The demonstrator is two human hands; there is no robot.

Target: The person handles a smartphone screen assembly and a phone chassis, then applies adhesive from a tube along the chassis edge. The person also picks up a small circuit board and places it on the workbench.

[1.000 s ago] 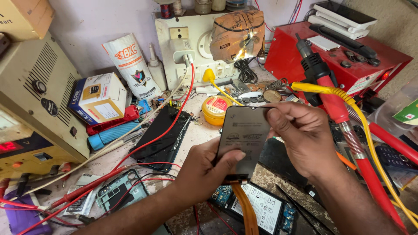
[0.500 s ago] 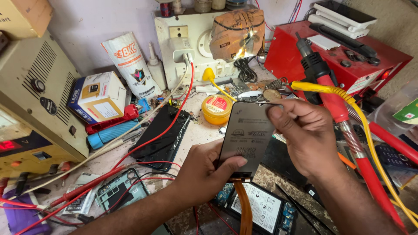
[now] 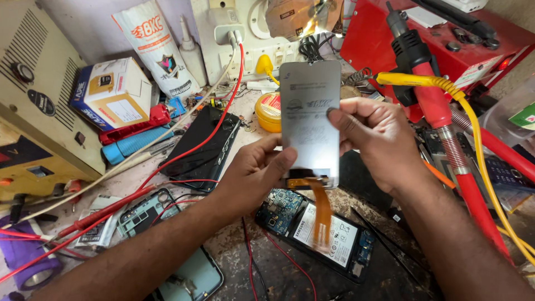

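Note:
I hold a grey phone display panel [image 3: 310, 117] upright, its back facing me, above the bench. My left hand [image 3: 253, 173] pinches its lower left edge. My right hand [image 3: 376, 139] grips its right edge with the fingers wrapped round the side. An orange flex ribbon [image 3: 320, 206] hangs from the panel's bottom down over an opened phone body [image 3: 317, 228] with a white-labelled battery, lying on the bench just below my hands.
A red hot-air gun with a yellow hose [image 3: 429, 95] stands at the right before a red machine [image 3: 446, 39]. A black phone [image 3: 203, 147], red probe leads [image 3: 111, 206], a yellow tin [image 3: 268, 110], a small box [image 3: 111, 92] and a beige power supply [image 3: 33, 100] crowd the left.
Both hands have lifted the display panel higher and tilted it upright, so its lighter back faces me. The flex ribbon now hangs stretched below it.

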